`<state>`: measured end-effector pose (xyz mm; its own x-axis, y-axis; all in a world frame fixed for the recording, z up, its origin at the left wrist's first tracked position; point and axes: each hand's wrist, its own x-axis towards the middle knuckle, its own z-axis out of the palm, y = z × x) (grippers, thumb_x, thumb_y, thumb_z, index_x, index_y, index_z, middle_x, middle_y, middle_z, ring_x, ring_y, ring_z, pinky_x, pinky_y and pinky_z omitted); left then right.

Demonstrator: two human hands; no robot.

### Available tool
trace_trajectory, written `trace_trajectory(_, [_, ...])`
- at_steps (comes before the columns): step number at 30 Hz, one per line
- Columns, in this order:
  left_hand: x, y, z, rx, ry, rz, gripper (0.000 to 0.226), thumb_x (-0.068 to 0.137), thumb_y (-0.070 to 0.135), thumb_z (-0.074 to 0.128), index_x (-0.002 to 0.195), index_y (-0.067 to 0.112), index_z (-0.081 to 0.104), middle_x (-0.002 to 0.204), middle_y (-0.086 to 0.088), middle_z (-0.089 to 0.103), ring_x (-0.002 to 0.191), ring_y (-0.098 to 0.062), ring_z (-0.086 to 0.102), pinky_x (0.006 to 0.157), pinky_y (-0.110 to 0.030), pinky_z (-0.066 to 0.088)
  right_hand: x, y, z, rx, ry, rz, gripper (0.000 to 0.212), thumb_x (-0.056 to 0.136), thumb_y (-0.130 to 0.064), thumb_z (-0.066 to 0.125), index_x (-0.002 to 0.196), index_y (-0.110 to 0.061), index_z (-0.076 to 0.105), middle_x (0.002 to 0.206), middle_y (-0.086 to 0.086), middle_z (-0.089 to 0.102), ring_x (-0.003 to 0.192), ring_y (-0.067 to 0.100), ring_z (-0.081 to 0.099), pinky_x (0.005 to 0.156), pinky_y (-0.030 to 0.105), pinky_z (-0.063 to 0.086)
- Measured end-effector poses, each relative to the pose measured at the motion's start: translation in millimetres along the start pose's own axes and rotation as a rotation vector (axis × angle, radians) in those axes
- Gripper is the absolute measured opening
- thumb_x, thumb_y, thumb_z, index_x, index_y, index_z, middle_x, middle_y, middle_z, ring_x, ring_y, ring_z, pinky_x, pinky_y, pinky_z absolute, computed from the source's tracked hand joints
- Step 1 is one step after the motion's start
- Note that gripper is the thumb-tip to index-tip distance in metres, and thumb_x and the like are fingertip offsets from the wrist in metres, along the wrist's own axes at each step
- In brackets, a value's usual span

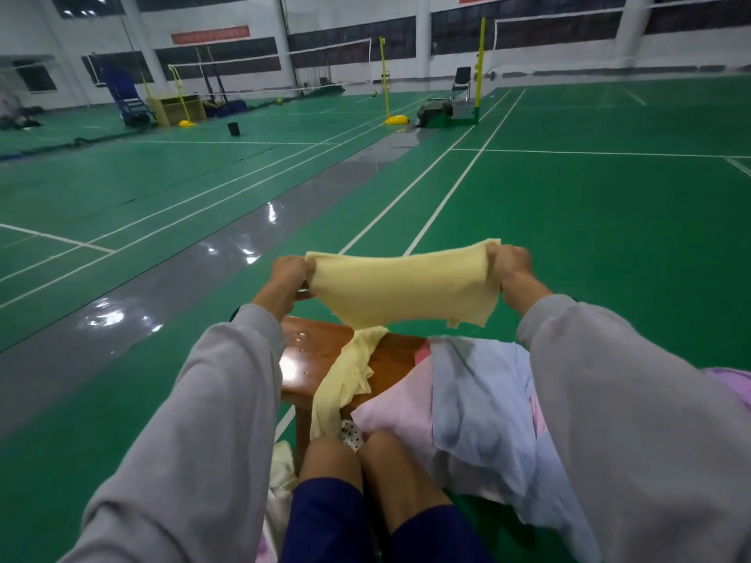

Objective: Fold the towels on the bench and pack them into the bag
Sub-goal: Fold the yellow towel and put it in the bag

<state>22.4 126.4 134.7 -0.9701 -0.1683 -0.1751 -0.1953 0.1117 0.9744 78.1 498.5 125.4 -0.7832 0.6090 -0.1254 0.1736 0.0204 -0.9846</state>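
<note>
1. Yellow towel [402,286]: stretched in mid-air between both hands, clear of the bench [313,351], at 12 o'clock from the knees.
2. Handling, as judged: light, limp, thin cloth; sags in the middle, no stiffness to hold a crease unaided. Not slippery, nothing fragile. Best taken at the two top corners, as now, then brought corner to corner.
3. Look: pale butter yellow, plain, faintly creased; lower edge uneven, with the corner at 5 o'clock curled and ragged.
4. Left hand [289,278]: fingers curled round the 9 o'clock end, pinching it. Right hand [510,266]: gripping the 3 o'clock end likewise.
5. Below, at 6 o'clock of the held cloth: second yellow towel [349,379], draped loose over the bench edge. At 4 o'clock: pink towel [402,416] and pale blue towel [479,400], heaped unfolded, blue lying over pink.
6. Bag: not made out with certainty; lilac item [731,384] at 3 o'clock, mostly hidden by the sleeve.
7. Beyond: green court floor [569,237], nets at 12 o'clock.
</note>
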Motion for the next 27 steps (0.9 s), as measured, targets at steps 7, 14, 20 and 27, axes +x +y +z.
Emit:
trace_trajectory(7, [-19.0, -37.2, -11.2, 0.161, -0.028, -0.102, 0.025, 0.092, -0.002, 0.059, 0.116, -0.003, 0.055, 0.101, -0.019, 0.061, 0.076, -0.031, 0.062, 0.058, -0.037, 0.058, -7.2, 63.8, -11.9, -0.228, -0.244, 0.265, 0.029, 0.084, -0.017, 0.057, 0.11, -0.005, 0.06, 0.11, 0.018, 0.068, 0.097, 0.033, 0.067, 0.089, 0.049, 0.057])
trace_trajectory(14, [-10.9, -32.7, -11.4, 0.219, 0.007, -0.085, 0.021, 0.092, -0.004, 0.056, 0.112, -0.001, 0.052, 0.099, -0.019, 0.061, 0.074, -0.032, 0.062, 0.055, -0.038, 0.057, 7.7, 68.6, -3.3, -0.311, -0.264, 0.223, 0.022, 0.081, -0.012, 0.055, 0.101, -0.006, 0.059, 0.101, 0.013, 0.064, 0.09, 0.029, 0.065, 0.082, 0.04, 0.054])
trace_trajectory(20, [8.3, -54.8, -1.0, 0.394, 0.055, -0.046, 0.015, 0.088, -0.005, 0.06, 0.08, 0.005, 0.052, 0.079, -0.013, 0.051, 0.066, -0.028, 0.054, 0.061, -0.041, 0.056, 40.2, 114.2, -5.4, -0.412, -0.364, 0.335, 0.02, 0.068, -0.012, 0.055, 0.088, -0.01, 0.054, 0.084, 0.01, 0.052, 0.075, 0.025, 0.054, 0.077, 0.037, 0.049])
trace_trajectory(27, [10.1, -90.1, 2.9, 0.883, -0.356, -0.354, 0.004, 0.088, 0.005, 0.063, 0.092, 0.005, 0.063, 0.085, -0.013, 0.063, 0.069, -0.027, 0.06, 0.067, -0.033, 0.058, 1.8, 106.5, 3.6, -0.934, -0.516, 0.421, 0.04, 0.091, -0.012, 0.066, 0.128, -0.001, 0.056, 0.124, 0.016, 0.061, 0.117, 0.036, 0.059, 0.106, 0.051, 0.047])
